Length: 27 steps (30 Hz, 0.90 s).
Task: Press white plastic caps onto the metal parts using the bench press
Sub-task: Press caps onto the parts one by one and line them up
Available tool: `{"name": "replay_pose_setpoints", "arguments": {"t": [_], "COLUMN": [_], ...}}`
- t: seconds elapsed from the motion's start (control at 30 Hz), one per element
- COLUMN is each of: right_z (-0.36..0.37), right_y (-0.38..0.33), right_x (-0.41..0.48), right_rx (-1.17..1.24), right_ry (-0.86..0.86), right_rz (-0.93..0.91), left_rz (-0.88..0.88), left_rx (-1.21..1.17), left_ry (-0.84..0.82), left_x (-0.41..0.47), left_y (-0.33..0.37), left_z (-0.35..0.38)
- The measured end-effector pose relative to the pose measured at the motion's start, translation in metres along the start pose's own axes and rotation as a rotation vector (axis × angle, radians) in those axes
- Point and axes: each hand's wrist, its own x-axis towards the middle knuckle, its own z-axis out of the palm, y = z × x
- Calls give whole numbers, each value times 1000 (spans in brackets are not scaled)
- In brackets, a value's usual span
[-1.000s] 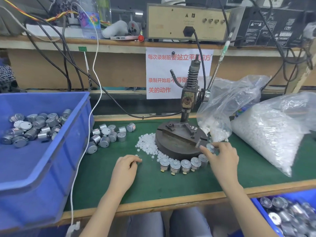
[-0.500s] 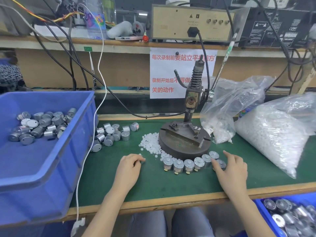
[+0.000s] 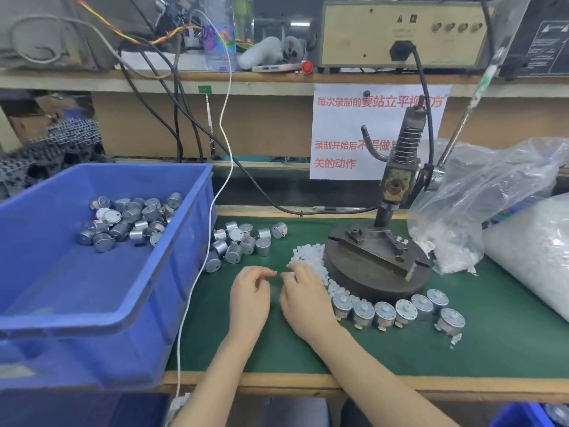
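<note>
Head view | right hand (image 3: 308, 295) fingers (image 3: 294, 268) curled on white caps (image 3: 308, 257) pile, pinch indiscernible | left hand (image 3: 250, 295) fingers (image 3: 268, 272) loosely curled, empty, just beside | caps ahead, right nearer | bench press (image 3: 377, 263) rightward

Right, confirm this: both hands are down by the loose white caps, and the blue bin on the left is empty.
Wrong in one respect: the head view shows the blue bin holding a heap of metal parts, not empty. The left hand and right hand are indeed by the loose white caps.
</note>
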Motion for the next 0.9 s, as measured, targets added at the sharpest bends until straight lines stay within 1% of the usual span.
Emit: {"name": "replay_pose_setpoints", "arguments": {"t": [0.07,0.1,0.17,0.2,0.3,0.37,0.43,0.6,0.8,0.9], "right_z": [12,15,18,19,17,12,7,9,11,12], "right_y": [5,8,11,12,11,7,4,1,1,3], "right_x": [0,-1,-2,-2,-2,-1,-2,-4,-1,-2], "right_rx": [0,-1,-26,-33,-36,-54,-44,-62,-73,-55], "right_ry": [-81,-84,-86,-92,-108,-66,-4,27,62,71], "right_rz": [20,26,38,33,34,40,33,58,93,91], "left_rz": [56,61,17,-25,-151,-177,-175,-105,-104,-226], "left_rx": [103,152,243,285,456,569,667,945,948,1006], "left_ry": [62,91,110,94,-64,-188,-269,-361,-451,-571], "left_x": [19,32,60,74,108,120,126,142,166,174], "left_y": [0,0,3,4,0,-8,-16,-20,-2,-8], "left_z": [-8,-11,-12,-12,-6,0,5,13,24,18]}}
